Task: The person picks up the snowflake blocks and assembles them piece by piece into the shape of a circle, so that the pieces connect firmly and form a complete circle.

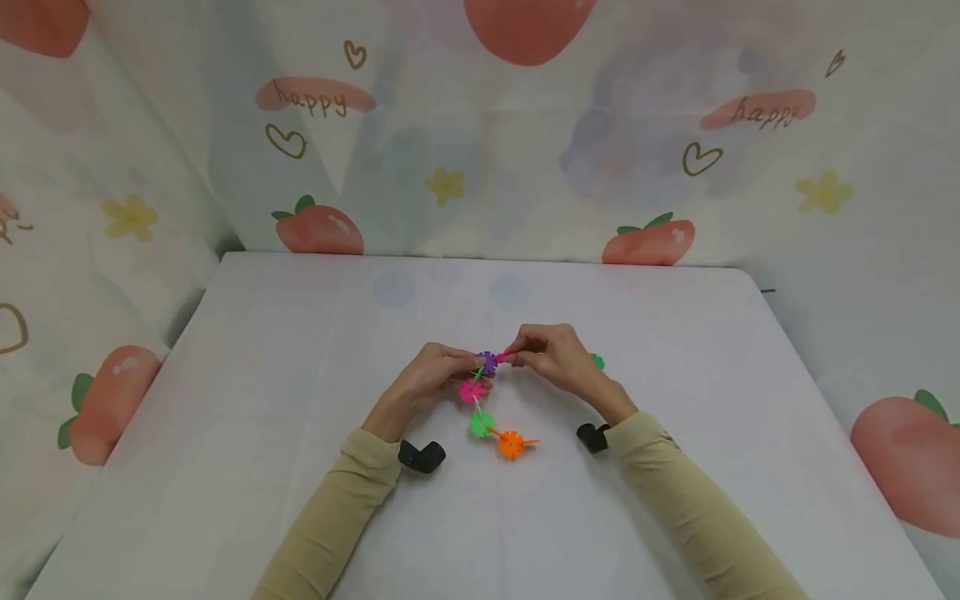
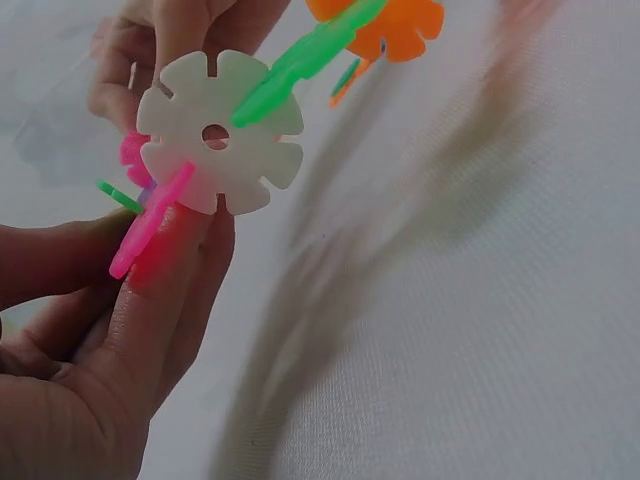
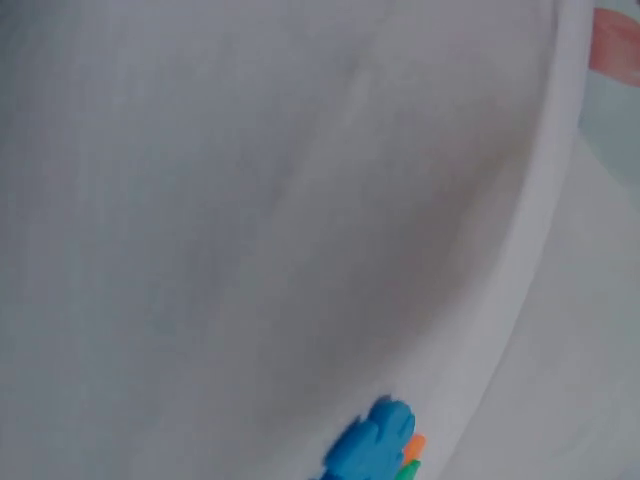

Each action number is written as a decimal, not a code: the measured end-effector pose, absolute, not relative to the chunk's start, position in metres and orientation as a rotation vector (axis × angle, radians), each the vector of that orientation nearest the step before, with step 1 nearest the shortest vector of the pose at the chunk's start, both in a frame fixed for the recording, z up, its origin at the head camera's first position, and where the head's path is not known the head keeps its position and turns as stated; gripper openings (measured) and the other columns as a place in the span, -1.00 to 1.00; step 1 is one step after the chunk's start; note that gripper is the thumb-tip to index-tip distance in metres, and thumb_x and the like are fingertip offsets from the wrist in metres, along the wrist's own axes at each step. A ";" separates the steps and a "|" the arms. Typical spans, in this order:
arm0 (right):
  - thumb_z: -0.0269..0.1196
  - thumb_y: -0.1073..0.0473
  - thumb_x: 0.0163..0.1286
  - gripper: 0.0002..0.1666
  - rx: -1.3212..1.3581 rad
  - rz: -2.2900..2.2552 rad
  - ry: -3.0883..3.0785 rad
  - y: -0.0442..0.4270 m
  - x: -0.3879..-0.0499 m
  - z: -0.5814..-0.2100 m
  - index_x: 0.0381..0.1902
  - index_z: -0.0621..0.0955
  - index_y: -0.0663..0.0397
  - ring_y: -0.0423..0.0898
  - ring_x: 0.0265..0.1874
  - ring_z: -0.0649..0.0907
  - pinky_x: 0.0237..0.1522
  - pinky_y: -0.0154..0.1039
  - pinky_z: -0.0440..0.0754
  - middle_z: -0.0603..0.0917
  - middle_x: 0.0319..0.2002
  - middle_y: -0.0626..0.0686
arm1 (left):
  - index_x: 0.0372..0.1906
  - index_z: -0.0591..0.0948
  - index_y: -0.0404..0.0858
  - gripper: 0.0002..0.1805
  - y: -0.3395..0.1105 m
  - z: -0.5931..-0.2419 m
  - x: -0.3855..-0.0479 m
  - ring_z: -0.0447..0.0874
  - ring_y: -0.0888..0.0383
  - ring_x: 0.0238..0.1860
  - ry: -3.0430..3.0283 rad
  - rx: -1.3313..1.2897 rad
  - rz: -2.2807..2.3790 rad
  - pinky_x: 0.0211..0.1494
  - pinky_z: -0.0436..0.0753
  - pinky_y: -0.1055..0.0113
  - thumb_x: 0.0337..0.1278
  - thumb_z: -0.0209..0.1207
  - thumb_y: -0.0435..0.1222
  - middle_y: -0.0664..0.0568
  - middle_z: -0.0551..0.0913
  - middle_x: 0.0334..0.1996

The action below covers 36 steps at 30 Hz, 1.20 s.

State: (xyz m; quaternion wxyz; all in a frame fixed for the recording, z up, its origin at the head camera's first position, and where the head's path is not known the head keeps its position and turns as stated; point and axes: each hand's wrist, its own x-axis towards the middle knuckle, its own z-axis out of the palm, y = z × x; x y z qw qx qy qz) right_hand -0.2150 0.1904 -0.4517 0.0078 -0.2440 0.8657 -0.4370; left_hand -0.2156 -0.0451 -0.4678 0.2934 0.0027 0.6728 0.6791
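A chain of notched plastic snowflake discs hangs from my left hand, whose thumb and fingers pinch it by the purple disc. Below that come a pink disc, a white disc, a green disc and an orange disc at the low end. My right hand pinches a pink disc edge-on, meeting the purple one; whether their slots are fully engaged is hidden by the fingers. In the right wrist view, no hand shows.
Just behind the right hand a green disc peeks out on the white table. The right wrist view shows a blue disc beside bits of orange and green. Black wrist-camera parts sit under both wrists. Patterned cloth stands behind the table.
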 end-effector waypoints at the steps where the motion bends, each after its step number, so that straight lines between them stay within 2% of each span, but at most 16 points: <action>1: 0.39 0.44 0.31 -0.83 -0.748 -1.379 2.689 0.190 -0.215 -0.452 -0.37 0.74 0.06 -0.11 -0.35 0.81 -0.19 -0.30 0.78 0.82 -0.34 0.01 | 0.07 0.72 -0.48 -0.68 -0.045 -0.468 -0.216 0.86 0.08 -0.23 1.791 0.008 1.808 0.05 0.77 0.24 0.44 0.21 -0.31 -0.23 0.82 -0.19; 3: 0.38 0.44 0.32 -0.83 -0.718 -1.411 2.654 0.189 -0.215 -0.454 -0.38 0.74 0.08 -0.09 -0.37 0.81 -0.22 -0.30 0.78 0.82 -0.34 0.03 | 0.08 0.71 -0.49 -0.68 -0.045 -0.469 -0.216 0.86 0.08 -0.25 1.783 0.005 1.805 0.06 0.76 0.24 0.45 0.20 -0.32 -0.23 0.82 -0.19; 10: 0.36 0.47 0.32 -0.84 -0.680 -1.489 2.597 0.185 -0.218 -0.455 -0.40 0.74 0.16 0.04 -0.41 0.82 -0.25 -0.08 0.80 0.83 -0.34 0.14 | 0.10 0.70 -0.49 -0.69 -0.043 -0.471 -0.215 0.87 0.03 -0.30 1.774 -0.061 1.814 0.05 0.76 0.19 0.47 0.16 -0.35 -0.26 0.82 -0.22; 17: 0.38 0.47 0.30 -0.82 -0.731 -1.462 2.642 0.182 -0.218 -0.458 -0.45 0.73 0.15 0.01 -0.46 0.80 -0.35 -0.26 0.75 0.83 -0.37 0.13 | 0.10 0.68 -0.53 -0.69 -0.039 -0.471 -0.213 0.87 0.04 -0.34 1.783 -0.080 1.844 -0.04 0.79 0.21 0.45 0.17 -0.38 -0.29 0.81 -0.24; 23: 0.41 0.34 0.34 -0.93 -0.635 -1.391 2.520 0.188 -0.225 -0.451 -0.34 0.79 0.10 0.00 -0.38 0.82 -0.19 -0.19 0.77 0.83 -0.35 0.07 | 0.08 0.66 -0.58 -0.70 -0.045 -0.468 -0.212 0.88 0.00 -0.21 1.758 0.086 1.796 0.05 0.77 0.24 0.48 0.10 -0.41 -0.33 0.80 -0.15; 29: 0.39 0.27 0.39 -0.93 -0.619 -1.272 2.450 0.195 -0.232 -0.446 -0.25 0.81 0.04 -0.03 -0.30 0.81 -0.10 -0.28 0.72 0.83 -0.32 0.00 | 0.29 0.55 -0.46 -0.59 -0.049 -0.465 -0.214 0.83 -0.07 -0.03 1.722 0.315 1.688 0.19 0.71 0.20 0.53 0.10 -0.29 -0.31 0.76 0.01; 36: 0.36 0.27 0.42 -0.89 -0.660 -1.231 2.436 0.191 -0.234 -0.444 -0.20 0.83 0.05 0.04 -0.25 0.77 -0.11 -0.30 0.69 0.83 -0.25 0.02 | 0.06 0.70 -0.48 -0.59 -0.047 -0.471 -0.217 0.85 0.07 -0.21 1.769 0.324 1.657 0.00 0.77 0.26 0.51 0.16 -0.18 -0.22 0.81 -0.14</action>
